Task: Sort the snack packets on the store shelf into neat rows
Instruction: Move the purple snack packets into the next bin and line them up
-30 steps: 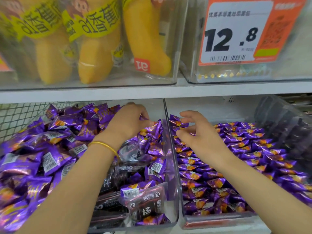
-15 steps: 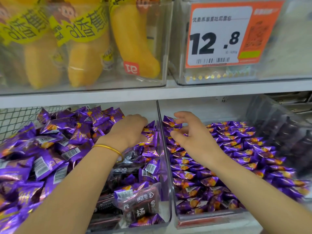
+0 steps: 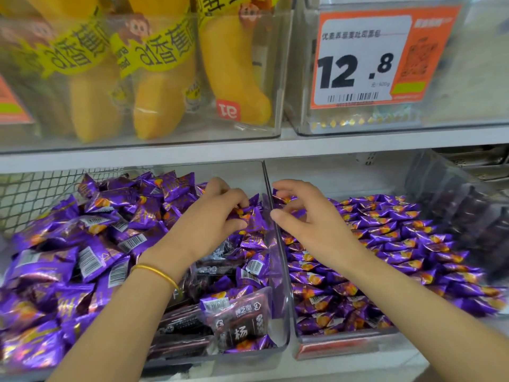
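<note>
The purple packet [image 3: 249,216] you are sorting sits near the far right edge of the left bin [image 3: 220,363], pinched between the thumb and curled fingers of your left hand [image 3: 212,216], just beside the clear wall between the two bins. Around it lies a loose heap of purple packets [image 3: 82,244], tilted every which way, with a few dark packets [image 3: 239,323] mixed in toward the bin's front right corner. Your right hand [image 3: 311,224] hovers over the far left corner of the right bin [image 3: 344,346], thumb and fingers curved and spread wide; whether they touch a packet you cannot tell from here. That bin's packets [image 3: 385,244] lie in rows. A gold bracelet [image 3: 157,272] circles your left wrist. On the shelf [image 3: 248,150] above stand yellow banana-shaped snacks [image 3: 154,106] and a price tag [image 3: 363,59] reading 12.8.
</note>
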`<action>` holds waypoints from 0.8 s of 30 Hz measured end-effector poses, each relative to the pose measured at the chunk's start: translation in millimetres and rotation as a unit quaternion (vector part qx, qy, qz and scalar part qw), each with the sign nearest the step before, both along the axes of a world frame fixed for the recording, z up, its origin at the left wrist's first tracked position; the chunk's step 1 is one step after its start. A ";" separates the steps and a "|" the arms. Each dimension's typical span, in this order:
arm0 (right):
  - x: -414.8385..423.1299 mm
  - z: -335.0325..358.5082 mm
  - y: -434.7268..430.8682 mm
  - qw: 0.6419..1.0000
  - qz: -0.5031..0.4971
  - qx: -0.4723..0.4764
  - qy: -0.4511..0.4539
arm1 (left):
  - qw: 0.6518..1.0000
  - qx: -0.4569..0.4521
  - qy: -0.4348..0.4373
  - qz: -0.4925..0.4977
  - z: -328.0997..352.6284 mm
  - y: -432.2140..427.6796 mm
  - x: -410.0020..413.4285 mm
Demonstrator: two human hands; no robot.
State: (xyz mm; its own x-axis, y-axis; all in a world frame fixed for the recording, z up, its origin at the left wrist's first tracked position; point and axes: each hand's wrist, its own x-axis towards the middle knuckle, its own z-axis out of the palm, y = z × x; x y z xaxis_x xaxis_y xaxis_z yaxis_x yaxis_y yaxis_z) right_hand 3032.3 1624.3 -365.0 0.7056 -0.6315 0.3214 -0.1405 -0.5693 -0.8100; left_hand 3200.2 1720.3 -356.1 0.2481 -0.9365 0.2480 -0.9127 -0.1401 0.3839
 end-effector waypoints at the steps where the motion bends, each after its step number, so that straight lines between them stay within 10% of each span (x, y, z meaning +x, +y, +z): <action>1: 0.6 0.6 2.0 1.000 0.013 -0.010 0.007 | 1.000 -0.011 0.013 -0.004 -0.7 3.2 -1.0; 13: 4.8 22.5 4.6 0.994 0.087 0.036 -0.053 | 0.965 -0.162 0.200 -0.054 28.9 14.4 -20.7; 24: -15.0 23.7 -21.4 0.984 0.017 0.151 -0.091 | 0.959 -0.054 0.277 -0.028 1.2 5.3 -15.8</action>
